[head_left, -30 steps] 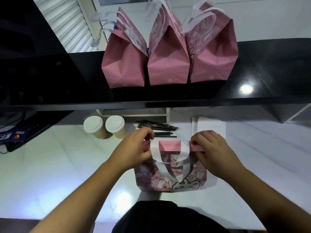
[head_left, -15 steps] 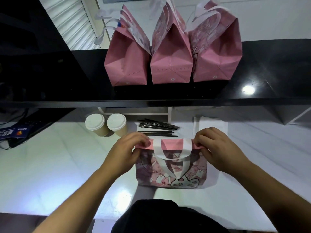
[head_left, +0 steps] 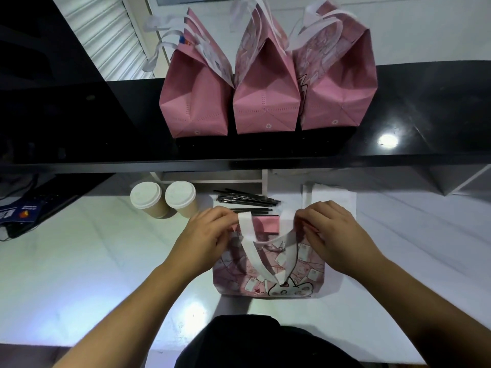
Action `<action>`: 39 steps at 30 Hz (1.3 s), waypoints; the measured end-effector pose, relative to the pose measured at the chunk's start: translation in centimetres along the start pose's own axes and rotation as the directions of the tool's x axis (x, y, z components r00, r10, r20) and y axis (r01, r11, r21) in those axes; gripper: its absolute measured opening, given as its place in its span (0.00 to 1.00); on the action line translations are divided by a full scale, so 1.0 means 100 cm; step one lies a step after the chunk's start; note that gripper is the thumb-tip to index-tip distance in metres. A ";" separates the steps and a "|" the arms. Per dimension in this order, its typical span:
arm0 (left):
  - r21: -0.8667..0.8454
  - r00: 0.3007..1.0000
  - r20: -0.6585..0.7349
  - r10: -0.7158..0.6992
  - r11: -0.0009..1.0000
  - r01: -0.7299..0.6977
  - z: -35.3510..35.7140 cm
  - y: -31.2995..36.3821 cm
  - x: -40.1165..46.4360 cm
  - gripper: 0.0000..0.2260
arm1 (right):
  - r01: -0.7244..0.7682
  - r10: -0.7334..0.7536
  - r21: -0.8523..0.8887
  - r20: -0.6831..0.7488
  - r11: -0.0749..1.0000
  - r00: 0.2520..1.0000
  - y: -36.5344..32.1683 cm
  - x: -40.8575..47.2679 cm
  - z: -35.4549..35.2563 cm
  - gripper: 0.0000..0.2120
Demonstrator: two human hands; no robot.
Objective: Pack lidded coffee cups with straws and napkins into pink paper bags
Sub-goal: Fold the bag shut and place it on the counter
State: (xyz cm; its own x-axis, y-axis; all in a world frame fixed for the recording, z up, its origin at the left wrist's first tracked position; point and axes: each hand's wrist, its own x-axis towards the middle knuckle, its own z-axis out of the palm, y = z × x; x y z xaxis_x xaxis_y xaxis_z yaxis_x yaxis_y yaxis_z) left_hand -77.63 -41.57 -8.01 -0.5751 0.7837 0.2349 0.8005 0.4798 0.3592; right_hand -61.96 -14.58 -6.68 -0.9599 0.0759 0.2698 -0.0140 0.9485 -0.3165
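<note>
Fingers (head_left: 223, 221) of both hands now closer together, pinching pink bag (head_left: 268, 272) rim

Pink cartoon-printed bag (head_left: 268, 272), white handles (head_left: 248, 248)

- The flat pink paper bag with cartoon print (head_left: 268, 272) on the white tabletop (head_left: 79, 261) carries a small red character and a tilde beside the drawn rabbit; too small to read
- The dark blue card (head_left: 18, 212) at the left edge bears an orange logo and white lettering, illegible
- The standing pink bags (head_left: 265, 102) show small round white marks near their bases, unreadable
</note>
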 end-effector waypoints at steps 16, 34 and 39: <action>0.160 0.995 0.023 0.093 0.982 -0.095 0.001 0.064 0.031 0.04 | -0.085 0.070 0.051 0.245 0.995 0.967 -0.010 0.041 -0.004 0.11; -0.349 0.728 0.582 -0.362 0.697 0.626 0.048 0.092 0.023 0.11 | -0.095 0.071 0.081 0.259 0.992 0.963 -0.015 0.041 -0.008 0.08; -0.363 0.668 0.689 -0.282 0.663 0.654 0.049 0.093 0.017 0.10 | -0.099 0.080 0.069 0.242 0.993 0.967 -0.012 0.041 -0.006 0.08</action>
State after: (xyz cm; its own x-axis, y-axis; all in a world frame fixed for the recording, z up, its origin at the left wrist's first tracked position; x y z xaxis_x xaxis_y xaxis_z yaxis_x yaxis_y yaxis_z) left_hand -70.36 -33.85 -8.71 -0.4933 0.6599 -0.5667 0.0935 0.6879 0.7197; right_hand -65.77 -15.20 -4.67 -0.9971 0.0748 0.0158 0.0620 0.9127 -0.4039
